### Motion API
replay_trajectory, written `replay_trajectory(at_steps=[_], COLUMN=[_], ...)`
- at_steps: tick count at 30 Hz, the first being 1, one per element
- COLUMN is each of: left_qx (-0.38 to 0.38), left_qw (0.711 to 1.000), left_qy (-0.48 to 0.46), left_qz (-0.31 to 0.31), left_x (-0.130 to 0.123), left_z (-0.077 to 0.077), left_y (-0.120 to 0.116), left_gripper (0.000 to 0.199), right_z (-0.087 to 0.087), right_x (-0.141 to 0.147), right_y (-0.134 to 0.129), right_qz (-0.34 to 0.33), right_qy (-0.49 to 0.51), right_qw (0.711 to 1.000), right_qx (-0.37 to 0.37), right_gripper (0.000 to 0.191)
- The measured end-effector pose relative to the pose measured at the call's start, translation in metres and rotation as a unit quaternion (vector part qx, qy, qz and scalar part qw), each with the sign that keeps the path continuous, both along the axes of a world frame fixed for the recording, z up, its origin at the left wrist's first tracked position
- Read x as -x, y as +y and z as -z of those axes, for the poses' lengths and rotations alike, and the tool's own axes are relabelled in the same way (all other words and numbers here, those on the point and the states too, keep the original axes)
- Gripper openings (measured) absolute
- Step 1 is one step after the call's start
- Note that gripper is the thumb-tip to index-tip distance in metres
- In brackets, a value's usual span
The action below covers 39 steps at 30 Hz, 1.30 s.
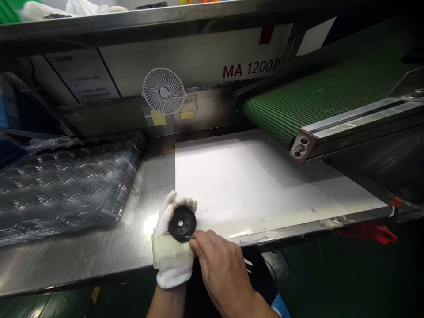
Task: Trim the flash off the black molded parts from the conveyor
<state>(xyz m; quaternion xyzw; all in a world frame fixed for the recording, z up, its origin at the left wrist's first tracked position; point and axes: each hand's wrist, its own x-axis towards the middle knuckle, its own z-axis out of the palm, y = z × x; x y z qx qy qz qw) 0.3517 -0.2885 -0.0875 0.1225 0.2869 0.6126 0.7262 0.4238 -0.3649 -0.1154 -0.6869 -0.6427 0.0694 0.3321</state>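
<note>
A black round wheel-like part with a small bright hole at its centre lies in my left hand. That hand wears a white glove with pale tape round the palm, and its fingers curl about the part's far side. My right hand is bare and meets the part's lower right edge. Its thumb and forefinger are pinched on a small, thin, shiny piece, mostly hidden by the fingers, so its kind cannot be made out. Both hands are over the front edge of the metal table.
Stacked clear plastic trays stand at the left. White sheeting covers the table's middle and right. A green conveyor belt overhangs the right side, with a metal end bracket. A small white fan is at the back.
</note>
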Motion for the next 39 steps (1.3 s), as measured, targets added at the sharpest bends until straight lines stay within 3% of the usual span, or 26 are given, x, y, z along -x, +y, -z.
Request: replay_trajectory(at_steps=[4,10,13,19,26,29,35,39], left_qx=[0.046,0.039,0.046,0.069,0.067,0.066,0.071,0.068], left_qw=[0.994,0.998,0.998,0.989,0.995,0.997,0.982,0.989], left_qy=[0.007,-0.035,-0.032,0.007,-0.009,0.003,-0.04,-0.042], left_qz=[0.096,0.043,0.016,0.131,0.074,0.039,0.17,0.128], left_x=[0.007,-0.001,-0.003,0.01,0.001,-0.001,0.011,0.007], left_z=[-0.005,0.001,0.001,-0.006,0.006,0.008,-0.004,-0.001], left_y=[-0.001,0.002,0.003,0.002,0.005,0.005,0.001,0.003], left_gripper=[0.039,0.016,0.016,0.039,0.021,0.022,0.041,0.026], right_z=[0.0,0.004,0.004,0.003,0.004,0.004,0.001,0.001], right_x=[-0.011,-0.007,0.0,-0.008,-0.007,-0.002,-0.012,-0.016], right_y=[-0.001,-0.004,-0.005,-0.005,-0.007,-0.008,-0.008,-0.008], right_qz=[-0.005,0.009,0.003,-0.005,0.002,-0.007,-0.004,0.018], right_qy=[0.017,-0.003,-0.006,0.004,-0.022,-0.024,0.0,-0.013], right_qw=[1.0,1.0,1.0,1.0,1.0,1.0,1.0,1.0], right_qx=[0.006,0.009,0.003,-0.003,-0.002,-0.011,-0.012,-0.011], right_gripper=[0.036,0.034,0.035,0.035,0.034,0.037,0.031,0.029])
